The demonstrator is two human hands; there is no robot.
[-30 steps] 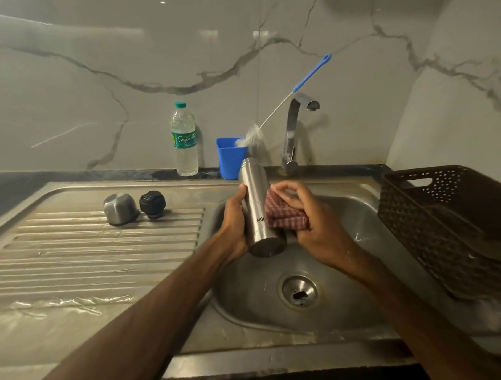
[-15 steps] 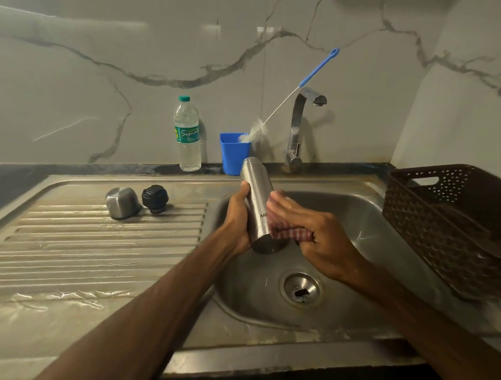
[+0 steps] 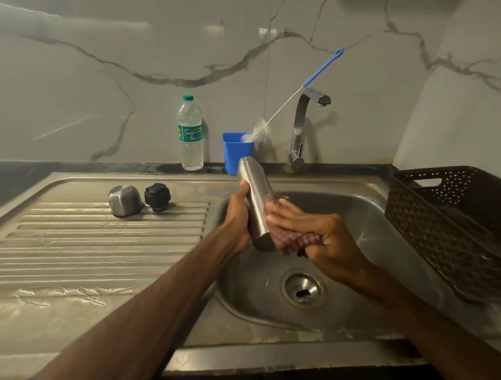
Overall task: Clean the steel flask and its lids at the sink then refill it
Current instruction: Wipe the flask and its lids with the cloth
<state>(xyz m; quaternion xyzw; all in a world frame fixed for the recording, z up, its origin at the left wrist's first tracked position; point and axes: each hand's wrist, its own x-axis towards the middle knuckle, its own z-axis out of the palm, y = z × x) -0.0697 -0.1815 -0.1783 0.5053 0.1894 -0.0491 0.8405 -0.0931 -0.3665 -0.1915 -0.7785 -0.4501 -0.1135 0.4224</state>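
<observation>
My left hand [image 3: 239,219] grips the steel flask [image 3: 253,189] over the sink basin [image 3: 345,214]; the flask is lidless and tilted, mouth away from me. My right hand [image 3: 323,238] presses a red checked cloth [image 3: 291,239] against the flask's lower right side. On the ribbed drainboard [image 3: 102,239] to the left stand the steel cap [image 3: 125,200] and the black inner lid [image 3: 157,196], side by side. A plastic water bottle [image 3: 190,133] stands at the back wall.
A blue cup [image 3: 236,151] holds a bottle brush [image 3: 291,99] with a blue handle, beside the tap [image 3: 302,124], which is not running. A dark perforated basket [image 3: 457,226] sits right of the basin. The drain [image 3: 302,289] lies below my hands.
My right hand has slid the cloth down along the flask toward its base. The flask sits a little lower and more tilted in my left hand.
</observation>
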